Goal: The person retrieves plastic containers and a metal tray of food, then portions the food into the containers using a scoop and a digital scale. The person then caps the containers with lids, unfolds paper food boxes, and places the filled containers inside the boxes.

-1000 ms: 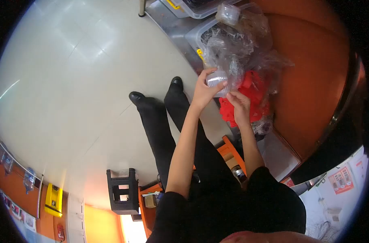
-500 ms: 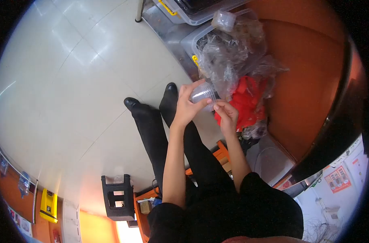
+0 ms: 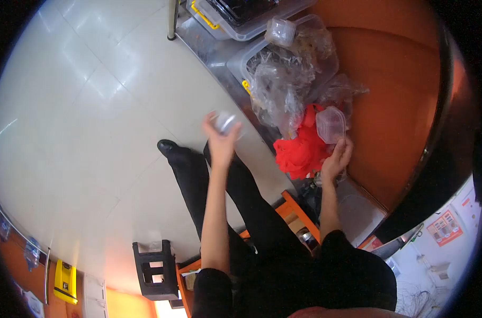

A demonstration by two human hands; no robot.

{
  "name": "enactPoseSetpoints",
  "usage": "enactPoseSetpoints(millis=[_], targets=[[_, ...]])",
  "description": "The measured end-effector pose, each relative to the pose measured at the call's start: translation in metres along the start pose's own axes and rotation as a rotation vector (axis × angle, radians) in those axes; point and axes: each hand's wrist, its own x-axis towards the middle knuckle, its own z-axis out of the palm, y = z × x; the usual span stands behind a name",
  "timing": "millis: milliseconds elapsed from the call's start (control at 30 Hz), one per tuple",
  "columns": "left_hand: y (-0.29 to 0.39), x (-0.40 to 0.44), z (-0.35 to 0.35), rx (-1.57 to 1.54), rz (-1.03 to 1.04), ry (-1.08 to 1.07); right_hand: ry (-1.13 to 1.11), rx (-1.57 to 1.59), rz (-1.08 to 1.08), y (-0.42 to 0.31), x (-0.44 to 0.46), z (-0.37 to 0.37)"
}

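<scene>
My left hand (image 3: 220, 140) is wrapped round a clear plastic cup or stack of cups (image 3: 226, 123), blurred by motion, over the floor near my knees. Off to the right, my right hand (image 3: 336, 160) pinches the rim of one clear plastic container (image 3: 331, 125). That container is tilted, with its broad side facing me, beside a bunched red plastic bag (image 3: 302, 153). Crumpled clear plastic bags (image 3: 280, 93) lie just beyond the red bag.
Another clear container stack (image 3: 280, 32) rests on the bags over a clear bin (image 3: 326, 61). A lidded bin with a yellow latch (image 3: 205, 16) stands farther up. An orange-brown panel (image 3: 392, 106) borders the right. A black stool (image 3: 156, 270) and orange frame (image 3: 299, 212) are near my legs.
The hands have moved apart: my left hand went left with the stack, while my right hand went right with a single container separated from it.
</scene>
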Motion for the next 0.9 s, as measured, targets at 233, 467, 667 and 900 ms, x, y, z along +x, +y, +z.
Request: enactPoseSetpoints(millis=[233, 467, 667, 900], targets=[[-0.013, 0.070, 0.135, 0.653, 0.657, -0.177, -0.549, -0.116, 0.619, 0.077, 0.157, 0.050], [-0.062, -0.004, 0.005, 0.698, 0.458, -0.404, -0.495, -0.971, -0.095, 0.133, 0.242, 0.159], [-0.170, -0.023, -0.065, 1.094, 0.276, -0.769, -0.477, -1.035, -0.103, 0.146, 0.288, 0.228], [-0.134, 0.023, -0.076, 1.085, 0.076, -0.348, -0.398, -0.990, -0.082, 0.168, 0.290, 0.245]])
